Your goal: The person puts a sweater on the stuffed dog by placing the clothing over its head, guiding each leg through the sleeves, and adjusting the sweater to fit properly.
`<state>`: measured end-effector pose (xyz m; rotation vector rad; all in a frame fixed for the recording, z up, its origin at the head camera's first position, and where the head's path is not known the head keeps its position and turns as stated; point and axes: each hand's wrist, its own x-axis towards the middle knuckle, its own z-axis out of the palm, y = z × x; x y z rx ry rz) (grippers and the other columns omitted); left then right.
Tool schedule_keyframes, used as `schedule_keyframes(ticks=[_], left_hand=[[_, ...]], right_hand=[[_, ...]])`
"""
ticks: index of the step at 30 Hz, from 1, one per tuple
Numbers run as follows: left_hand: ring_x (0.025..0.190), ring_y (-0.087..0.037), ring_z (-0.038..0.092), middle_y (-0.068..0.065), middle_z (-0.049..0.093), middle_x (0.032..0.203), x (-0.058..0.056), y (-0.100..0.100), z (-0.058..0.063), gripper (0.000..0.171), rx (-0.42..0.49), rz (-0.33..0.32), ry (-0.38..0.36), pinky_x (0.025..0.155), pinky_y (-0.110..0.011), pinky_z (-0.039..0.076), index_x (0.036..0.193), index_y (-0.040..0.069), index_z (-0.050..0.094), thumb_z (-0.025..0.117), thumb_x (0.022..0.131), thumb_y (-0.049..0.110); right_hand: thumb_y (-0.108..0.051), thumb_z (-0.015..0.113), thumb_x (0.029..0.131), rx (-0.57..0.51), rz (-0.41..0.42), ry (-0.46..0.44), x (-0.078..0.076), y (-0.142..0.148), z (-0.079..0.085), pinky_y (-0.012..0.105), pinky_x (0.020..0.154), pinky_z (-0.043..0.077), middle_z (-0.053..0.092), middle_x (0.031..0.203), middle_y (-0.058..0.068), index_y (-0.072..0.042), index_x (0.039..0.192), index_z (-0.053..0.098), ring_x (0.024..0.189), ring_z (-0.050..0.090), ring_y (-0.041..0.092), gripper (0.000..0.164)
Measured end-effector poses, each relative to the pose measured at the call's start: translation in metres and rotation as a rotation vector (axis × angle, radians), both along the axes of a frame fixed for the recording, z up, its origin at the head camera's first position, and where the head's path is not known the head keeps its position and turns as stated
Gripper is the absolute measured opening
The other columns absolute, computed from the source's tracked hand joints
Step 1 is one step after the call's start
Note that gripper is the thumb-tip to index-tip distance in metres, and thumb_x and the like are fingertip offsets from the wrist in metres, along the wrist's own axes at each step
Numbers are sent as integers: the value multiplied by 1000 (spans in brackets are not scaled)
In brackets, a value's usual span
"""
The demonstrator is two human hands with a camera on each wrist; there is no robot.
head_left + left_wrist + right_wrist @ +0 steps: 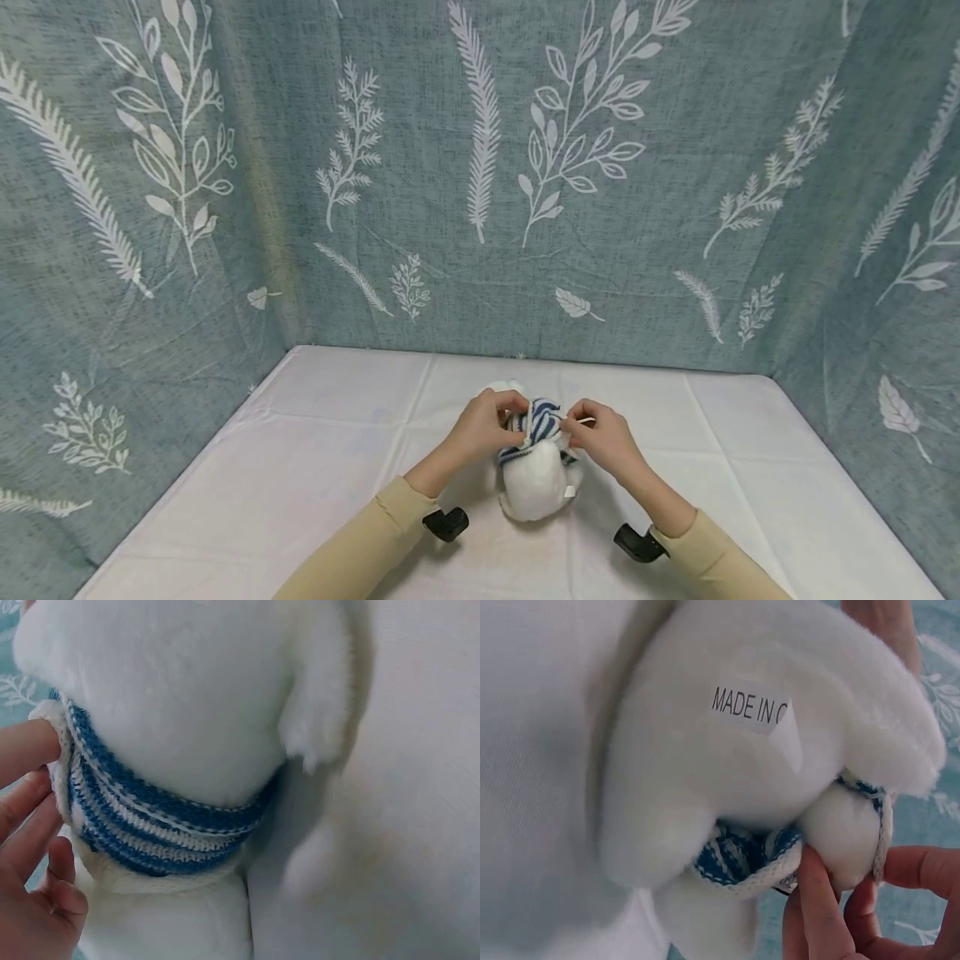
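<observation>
A white plush toy lies on the table, partly wrapped in a blue-and-white striped knitted sweater. My left hand grips the sweater's white edge, with fingertips tucked at the trim in the left wrist view, where the striped band runs around the white body. On the other side my right hand pinches the white trim between thumb and fingers. In the right wrist view a rounded white limb pokes through the knit opening beside those fingers. A printed tag sticks out of the plush.
A white cloth covers the table. Grey-green curtains with white leaf prints stand behind it and on both sides. Black wrist devices sit below each beige sleeve.
</observation>
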<state>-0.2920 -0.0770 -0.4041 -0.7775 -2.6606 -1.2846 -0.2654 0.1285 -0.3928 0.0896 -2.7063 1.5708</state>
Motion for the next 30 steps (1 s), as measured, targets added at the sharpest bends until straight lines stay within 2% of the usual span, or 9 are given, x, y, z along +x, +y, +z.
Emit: schedule_keyframes(ticks=[6, 10, 12, 15, 18, 21, 24, 30], left_hand=[[70, -12, 39, 4, 59, 83, 0, 1, -2, 24, -27, 29, 61, 59, -23, 35, 89, 19, 65, 77, 70, 9], [71, -12, 39, 7, 58, 81, -1, 2, -5, 24, -22, 44, 75, 60, -23, 35, 83, 21, 60, 76, 68, 10], [71, -12, 39, 8, 58, 80, 0, 2, -5, 24, -18, 47, 88, 60, -23, 35, 82, 21, 59, 75, 68, 10], [71, -13, 39, 7, 58, 79, 2, 2, -4, 24, -17, 56, 100, 60, -24, 35, 82, 20, 60, 75, 67, 10], [70, -13, 39, 5, 57, 78, 2, 2, -3, 24, -19, 67, 107, 58, -24, 35, 83, 19, 60, 76, 67, 10], [71, -13, 40, 6, 58, 80, 2, 3, -3, 24, -18, 72, 95, 58, -24, 35, 84, 20, 60, 76, 68, 11], [71, -13, 40, 6, 58, 81, 2, 5, -4, 23, -19, 70, 83, 58, -24, 35, 85, 20, 60, 76, 69, 12], [70, -13, 38, 4, 55, 79, 3, 7, -2, 22, -24, 66, 86, 57, -23, 33, 84, 19, 60, 77, 71, 12]], right_hand=[[-19, 63, 88, -27, 18, -18, -2, -1, -1, 35, 74, 57, 66, 92, 6, -5, 87, 62, 76, 65, 12, 14], [-21, 64, 87, 12, 34, 1, -2, 2, 3, 35, 72, 56, 66, 92, 5, -6, 88, 63, 77, 66, 13, 15], [-23, 67, 86, 67, 42, 61, -1, 5, 6, 33, 72, 55, 65, 93, 5, -8, 90, 62, 81, 65, 14, 16], [-23, 71, 85, 112, 62, 199, -1, 8, 13, 32, 75, 54, 64, 96, 4, -11, 94, 61, 90, 64, 18, 19], [-22, 74, 83, 141, 131, 335, -2, 5, 18, 37, 82, 54, 66, 100, 5, -12, 99, 63, 97, 64, 23, 21], [-23, 74, 83, 214, 231, 390, -4, 0, 18, 41, 85, 53, 68, 103, 4, -14, 104, 66, 99, 64, 23, 24], [-25, 74, 83, 324, 306, 416, -5, -3, 14, 38, 81, 53, 69, 102, 0, -15, 106, 68, 95, 64, 19, 25], [-22, 76, 81, 447, 356, 540, -7, -2, 8, 29, 70, 52, 66, 90, 0, -12, 98, 70, 83, 62, 12, 21]])
